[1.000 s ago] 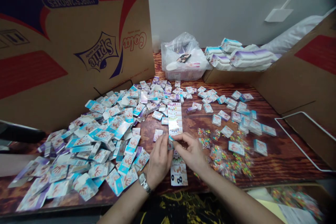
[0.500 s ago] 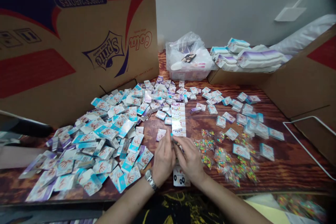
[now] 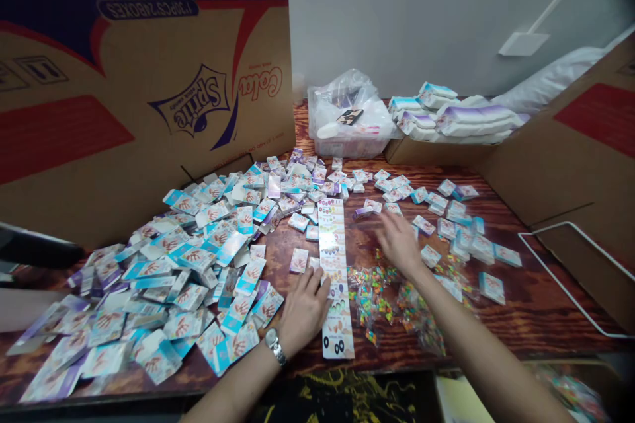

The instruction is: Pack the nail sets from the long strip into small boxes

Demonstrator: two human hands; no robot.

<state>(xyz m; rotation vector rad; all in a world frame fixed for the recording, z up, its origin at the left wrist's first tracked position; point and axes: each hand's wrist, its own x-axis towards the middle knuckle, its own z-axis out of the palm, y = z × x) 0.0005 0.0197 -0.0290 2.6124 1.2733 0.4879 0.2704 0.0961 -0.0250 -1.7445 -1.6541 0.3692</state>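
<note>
A long printed paper strip (image 3: 338, 307) with rows of small coloured pictures lies flat on the wooden table. My left hand (image 3: 305, 304), wearing a wristwatch, rests with fingers stretched at the strip's left edge, by a small box (image 3: 298, 260). To the right, my right hand (image 3: 399, 244) reaches over the table with fingers extended, slightly blurred, near a small printed box (image 3: 373, 205). Nothing shows in its grasp. Below it lie several clear bags of bright candy-like pieces (image 3: 381, 304).
A large heap of small printed boxes (image 3: 198, 258) covers the left side. More boxes (image 3: 461, 225) are scattered at right. Behind stand a big cardboard carton (image 3: 198, 39), a plastic tub (image 3: 350, 145) and a carton holding white packs (image 3: 476, 117).
My hands were together over the strip, which was partly covered. They have parted: the left moved slightly left, the right went forward and right. The strip's full length now shows.
</note>
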